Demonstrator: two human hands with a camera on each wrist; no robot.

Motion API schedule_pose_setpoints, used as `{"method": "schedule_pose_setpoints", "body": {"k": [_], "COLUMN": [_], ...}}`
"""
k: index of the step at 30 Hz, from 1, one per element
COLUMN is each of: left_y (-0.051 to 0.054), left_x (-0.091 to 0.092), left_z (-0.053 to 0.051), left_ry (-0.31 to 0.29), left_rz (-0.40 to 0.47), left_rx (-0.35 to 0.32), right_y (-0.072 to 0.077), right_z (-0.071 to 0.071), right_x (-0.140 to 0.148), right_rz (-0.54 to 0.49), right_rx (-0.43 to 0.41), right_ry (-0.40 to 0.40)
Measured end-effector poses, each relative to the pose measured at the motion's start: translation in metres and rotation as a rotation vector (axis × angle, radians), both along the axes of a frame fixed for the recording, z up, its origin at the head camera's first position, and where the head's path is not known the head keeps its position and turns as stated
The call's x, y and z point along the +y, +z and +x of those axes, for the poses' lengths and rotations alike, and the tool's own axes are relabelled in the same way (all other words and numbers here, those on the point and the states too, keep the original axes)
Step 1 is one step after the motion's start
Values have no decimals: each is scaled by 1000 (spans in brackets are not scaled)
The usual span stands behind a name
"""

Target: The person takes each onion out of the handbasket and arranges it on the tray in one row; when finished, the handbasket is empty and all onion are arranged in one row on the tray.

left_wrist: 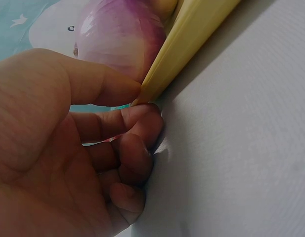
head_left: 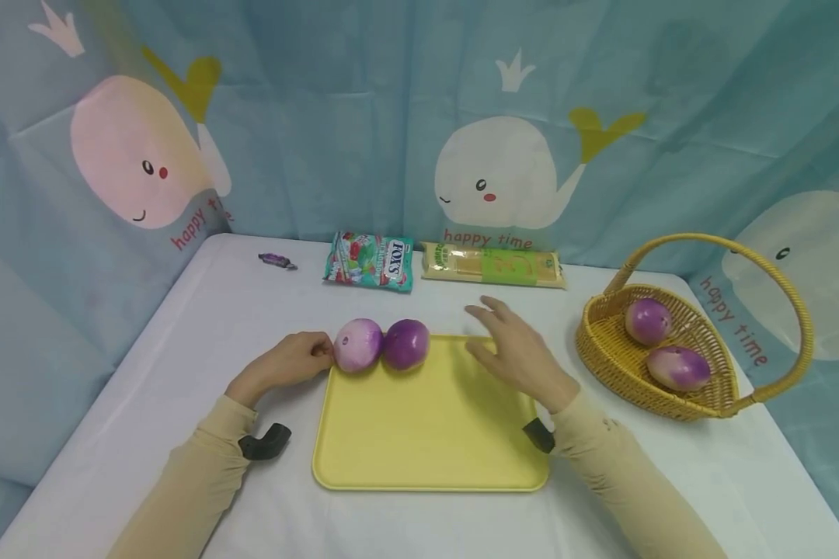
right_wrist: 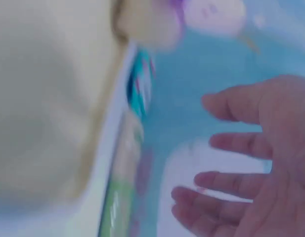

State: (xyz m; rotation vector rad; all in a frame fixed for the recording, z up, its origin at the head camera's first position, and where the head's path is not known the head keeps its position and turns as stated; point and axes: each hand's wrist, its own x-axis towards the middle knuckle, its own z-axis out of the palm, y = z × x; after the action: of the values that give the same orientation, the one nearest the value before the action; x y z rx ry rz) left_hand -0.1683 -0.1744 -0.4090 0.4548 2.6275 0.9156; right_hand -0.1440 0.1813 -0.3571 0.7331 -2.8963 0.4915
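At the far left corner of the yellow tray point(head_left: 429, 435), the left hand point(head_left: 290, 363) pinches the rim between thumb and forefinger, its other fingers curled. The left wrist view shows the thumb of that hand point(left_wrist: 68, 138) on the tray edge point(left_wrist: 184, 47), beside a pale purple onion point(left_wrist: 117, 39). Two onions touch side by side at the tray's far left: a pale one point(head_left: 358, 345) and a darker one point(head_left: 406, 345). Above the tray's far right part is the right hand point(head_left: 520, 357), holding nothing; its fingers are spread in the right wrist view point(right_wrist: 251, 158).
A wicker basket point(head_left: 611, 384) with a tall handle stands at the right, holding two purple onions point(head_left: 649, 321) point(head_left: 678, 368). Along the far edge lie a teal candy bag point(head_left: 369, 262), a yellow-green packet point(head_left: 492, 265) and a small purple item point(head_left: 276, 261). A blue curtain hangs behind.
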Motion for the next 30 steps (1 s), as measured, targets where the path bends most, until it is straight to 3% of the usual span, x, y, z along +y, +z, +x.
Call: {"method": "schedule_pose_setpoints", "body": {"k": [5, 8, 10, 14, 17, 21, 30], "left_y": [0, 0, -1, -2, -1, -1, -2], "left_x": [3, 3, 2, 1, -1, -1, 0], "left_z": [0, -1, -1, 0, 0, 1, 1], "left_ry": [-2, -2, -2, 4, 9, 12, 3], "left_rz": [-3, -5, -8, -11, -9, -3, 4], "left_rx": [11, 10, 9, 8, 11, 11, 21], "right_y": [13, 17, 20, 25, 26, 23, 13], "right_z": [13, 25, 34, 47, 49, 46, 40], "right_x": [83, 129, 156, 192, 202, 202, 209], "right_rz": [-26, 39, 99, 201, 244, 268, 202], "right_rx": [116, 162, 133, -55, -199, -292, -283], "right_ry": [-237, -393, -500, -663, -696, -687, -721]}}
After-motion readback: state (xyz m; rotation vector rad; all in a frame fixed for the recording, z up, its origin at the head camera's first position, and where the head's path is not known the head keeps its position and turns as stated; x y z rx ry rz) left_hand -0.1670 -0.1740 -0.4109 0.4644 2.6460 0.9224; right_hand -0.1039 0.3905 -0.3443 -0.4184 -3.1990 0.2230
